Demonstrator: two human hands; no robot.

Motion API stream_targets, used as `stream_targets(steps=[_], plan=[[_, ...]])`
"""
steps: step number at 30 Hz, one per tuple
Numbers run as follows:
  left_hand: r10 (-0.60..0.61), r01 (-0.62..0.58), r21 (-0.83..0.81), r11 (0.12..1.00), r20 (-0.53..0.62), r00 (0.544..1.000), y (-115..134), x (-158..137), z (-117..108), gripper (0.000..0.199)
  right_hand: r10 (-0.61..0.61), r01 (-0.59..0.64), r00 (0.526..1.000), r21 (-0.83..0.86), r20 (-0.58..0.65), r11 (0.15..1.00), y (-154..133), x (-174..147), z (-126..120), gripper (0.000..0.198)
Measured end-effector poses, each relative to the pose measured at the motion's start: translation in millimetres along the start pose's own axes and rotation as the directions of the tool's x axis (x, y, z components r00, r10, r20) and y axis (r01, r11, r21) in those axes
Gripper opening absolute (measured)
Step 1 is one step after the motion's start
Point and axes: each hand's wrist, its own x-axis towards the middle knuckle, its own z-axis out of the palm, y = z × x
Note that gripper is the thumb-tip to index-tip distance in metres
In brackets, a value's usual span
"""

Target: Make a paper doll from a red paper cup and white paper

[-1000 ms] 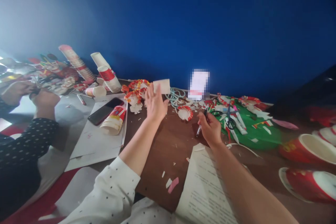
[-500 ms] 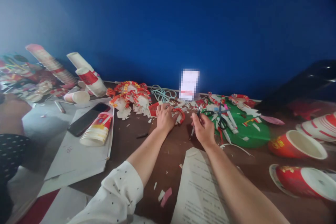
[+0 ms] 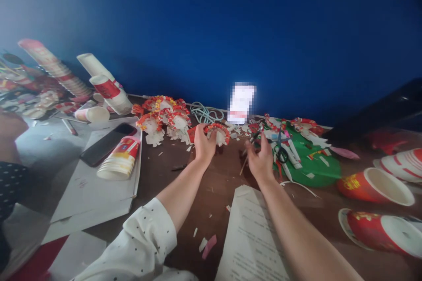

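Note:
My left hand is closed on the side of a cut paper-cup piece, which has a curled red and orange border and a whitish middle. The fingers hide its left part. My right hand is to the right, thumb and fingers around a slim dark pen-like tool; its exact kind is unclear. Black-handled scissors lie just right of that hand. Similar red-bordered cup pieces are heaped left of my left hand.
A lit, blurred-out screen stands by the blue wall. Paper scraps and markers lie on a green sheet. Printed paper is in front of me. Red cups stand right; stacked cups and a phone lie left, near another person's arm.
My left hand now grips the red-bordered cup piece, raised and turned more into view. My right hand has turned, its index finger more upright, and shifted slightly right. The view has shifted a little.

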Motion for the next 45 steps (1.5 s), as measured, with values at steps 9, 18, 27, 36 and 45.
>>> stream_targets(steps=[9,18,27,36,45], plan=[[-0.088,0.082,-0.236,0.968,-0.013,0.996,9,-16,10,0.039,-0.037,-0.041,0.949,0.241,0.314,0.97,-33,-26,6,0.065],[-0.125,0.174,-0.396,0.902,0.147,0.981,24,-33,13,0.03,-0.024,-0.053,0.958,0.262,0.284,0.964,-32,-24,10,0.054],[-0.118,0.427,-0.552,0.716,0.506,0.854,31,-38,10,0.032,0.051,-0.121,0.983,0.412,0.177,0.903,-22,-18,11,0.056],[-0.203,0.516,-0.558,0.65,0.527,0.825,21,-36,18,0.027,0.11,-0.189,0.976,0.477,0.189,0.858,-30,-17,9,0.058],[-0.203,0.533,-0.579,0.617,0.538,0.818,22,-38,16,0.032,0.194,-0.288,0.944,0.383,0.266,0.878,-31,-17,6,0.036]])
